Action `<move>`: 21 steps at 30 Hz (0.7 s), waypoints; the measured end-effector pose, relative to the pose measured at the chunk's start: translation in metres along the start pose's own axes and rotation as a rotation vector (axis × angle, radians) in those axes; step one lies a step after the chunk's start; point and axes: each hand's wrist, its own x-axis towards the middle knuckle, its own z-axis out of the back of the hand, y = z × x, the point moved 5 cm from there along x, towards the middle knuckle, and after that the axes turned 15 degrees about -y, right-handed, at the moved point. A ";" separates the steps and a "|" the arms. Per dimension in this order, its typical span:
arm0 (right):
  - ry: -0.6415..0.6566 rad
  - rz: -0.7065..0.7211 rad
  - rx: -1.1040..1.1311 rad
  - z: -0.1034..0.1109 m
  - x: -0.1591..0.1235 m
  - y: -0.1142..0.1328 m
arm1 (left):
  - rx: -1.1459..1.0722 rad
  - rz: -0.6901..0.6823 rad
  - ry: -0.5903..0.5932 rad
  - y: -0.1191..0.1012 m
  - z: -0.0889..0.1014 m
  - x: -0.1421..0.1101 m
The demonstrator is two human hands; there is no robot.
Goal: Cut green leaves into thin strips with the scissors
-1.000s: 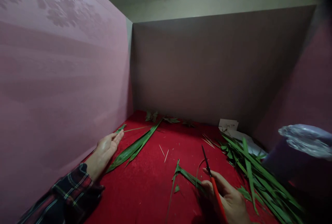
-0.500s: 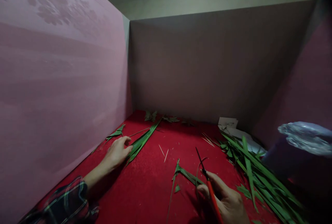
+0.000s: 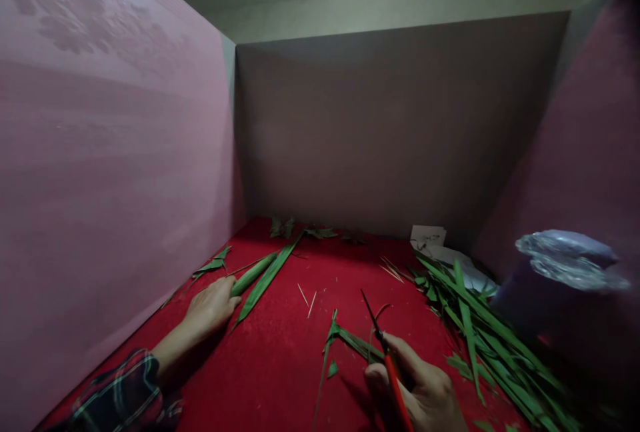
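On the left, my left hand (image 3: 213, 305) is closed round the near end of a long green leaf (image 3: 256, 273). Another long leaf (image 3: 270, 283) lies just right of it on the red cloth. My right hand (image 3: 417, 385), at the lower right, grips orange-handled scissors (image 3: 395, 379) whose dark, narrow blades point up and to the left. A folded leaf piece (image 3: 353, 340) runs from a knotted end towards the right hand; its far end is hidden behind the fingers, so whether it is held I cannot tell. A small leaf scrap (image 3: 333, 369) lies nearby.
A heap of long leaves (image 3: 500, 345) covers the right side, with white paper (image 3: 457, 262) behind it. A clear plastic bag (image 3: 570, 262) stands farther right. Thin sticks (image 3: 393, 269) are scattered about the red cloth (image 3: 260, 385). A pink patterned wall (image 3: 125, 152) rises at left.
My left hand has closed on one of the two leaves and drawn it left, apart from the other. The right hand keeps its grip on the scissors. The view has shifted slightly.
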 end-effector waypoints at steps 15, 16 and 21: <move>-0.029 -0.014 -0.010 0.001 0.003 0.006 | 0.008 -0.134 -0.179 -0.015 0.021 0.027; -0.025 -0.015 -0.009 0.001 0.003 0.006 | -0.008 -0.173 -0.166 -0.020 0.021 0.025; 0.026 -0.004 -0.039 0.000 0.005 0.007 | -0.259 -0.372 -0.254 -0.047 0.034 -0.023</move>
